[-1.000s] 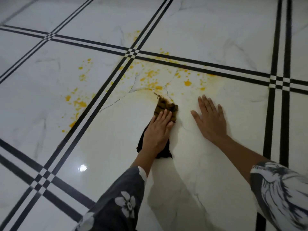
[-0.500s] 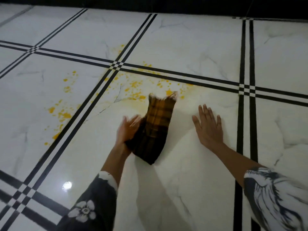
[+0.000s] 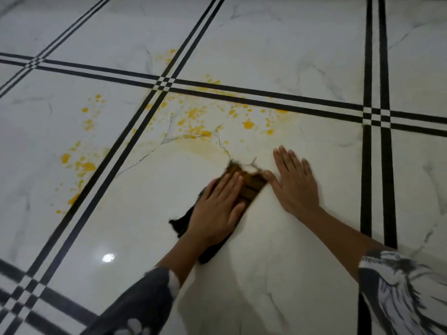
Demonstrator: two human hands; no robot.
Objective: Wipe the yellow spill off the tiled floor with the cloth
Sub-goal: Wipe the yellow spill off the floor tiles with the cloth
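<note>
A dark brown checked cloth (image 3: 251, 187) lies on the white marble-look tiled floor (image 3: 135, 213). My left hand (image 3: 217, 209) presses flat on top of it, fingers together and pointing up-right. Flat on the bare tile just right of the cloth rests my right hand (image 3: 296, 184), fingers spread, thumb touching the cloth's edge. The yellow spill (image 3: 198, 126) is a scatter of orange-yellow drops and a pale smear beyond the cloth. More yellow drops (image 3: 82, 163) lie on the tile to the left, past the black stripes.
Paired black grout stripes (image 3: 121, 151) run diagonally left of the cloth, and others cross at the back and on the right (image 3: 376, 165). A ceiling light glares on the tile (image 3: 108, 257) at lower left. My patterned sleeves fill the lower corners.
The cloth was lifted and opened up by my left hand half a second ago; now it lies on the floor again under my flat left palm, closer to my right hand.
</note>
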